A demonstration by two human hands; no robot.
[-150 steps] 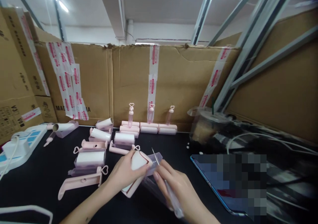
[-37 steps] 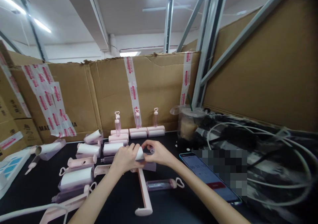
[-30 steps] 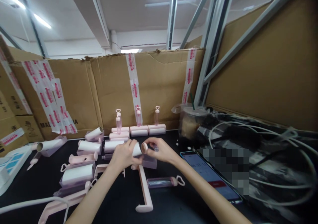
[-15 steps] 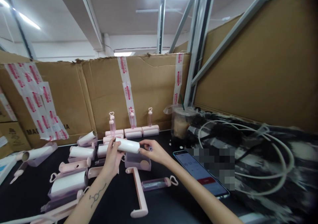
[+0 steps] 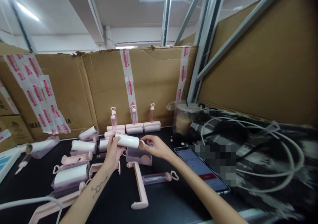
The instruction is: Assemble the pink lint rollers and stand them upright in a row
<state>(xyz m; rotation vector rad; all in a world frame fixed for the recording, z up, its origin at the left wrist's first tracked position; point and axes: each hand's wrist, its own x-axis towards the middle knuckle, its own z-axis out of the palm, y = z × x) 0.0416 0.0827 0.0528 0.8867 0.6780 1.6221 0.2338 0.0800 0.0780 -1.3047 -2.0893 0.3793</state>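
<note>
My left hand (image 5: 113,151) is closed around the left end of a white lint roll (image 5: 128,140), held tilted slightly above the table. At the roll's right end, my right hand (image 5: 155,147) pinches a small round pink cap (image 5: 141,144); whether cap and roll touch I cannot tell. A small clear purplish piece (image 5: 151,144) also shows by the right fingers, its kind unclear. Beneath the hands lies a translucent purple case (image 5: 135,157). Nearer to me are a pink U-shaped handle frame (image 5: 140,187) and a clear tube with a heart-shaped loop (image 5: 159,178).
Several white rolls in cases and pink frames lie at left, including a large roll (image 5: 71,176). Assembled pink rollers (image 5: 152,127) line the cardboard wall (image 5: 154,75). Right of my arm are a phone (image 5: 201,171), a drink cup (image 5: 185,121) and a white cable (image 5: 270,176).
The round pink cap now shows between my right fingers and the roll's end. My left hand keeps its hold on the roll. The whole view has shifted slightly.
</note>
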